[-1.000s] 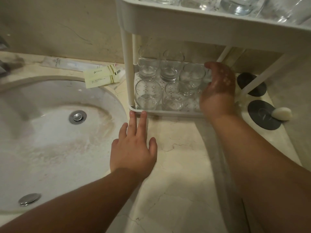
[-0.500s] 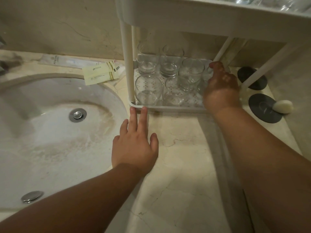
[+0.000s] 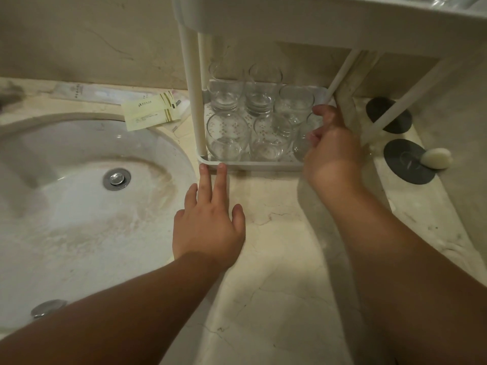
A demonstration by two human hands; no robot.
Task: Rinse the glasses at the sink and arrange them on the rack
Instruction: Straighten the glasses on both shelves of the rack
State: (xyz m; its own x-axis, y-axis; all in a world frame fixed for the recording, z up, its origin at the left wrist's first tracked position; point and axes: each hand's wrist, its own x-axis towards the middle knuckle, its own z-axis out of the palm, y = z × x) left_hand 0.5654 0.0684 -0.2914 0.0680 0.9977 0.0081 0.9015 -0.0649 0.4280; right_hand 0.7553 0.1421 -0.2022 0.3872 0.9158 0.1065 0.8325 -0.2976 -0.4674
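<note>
Glass (image 3: 305, 138) gripped by R hand (image 3: 333, 151); L hand (image 3: 208, 222) flat, fingertips touching rack (image 3: 250, 165).

Marble counter (image 3: 276, 272): pale, veined, with a round white sink (image 3: 66, 206) set in at left. White rack (image 3: 253, 165) at far centre, standing on the counter; glasses (image 3: 226, 135) on its lower shelf. Far left, by the wall: flat packets (image 3: 151, 114), yellow and white. Right: two dark round mats (image 3: 408, 162), a pale soap (image 3: 436, 158) on the nearer one.
</note>
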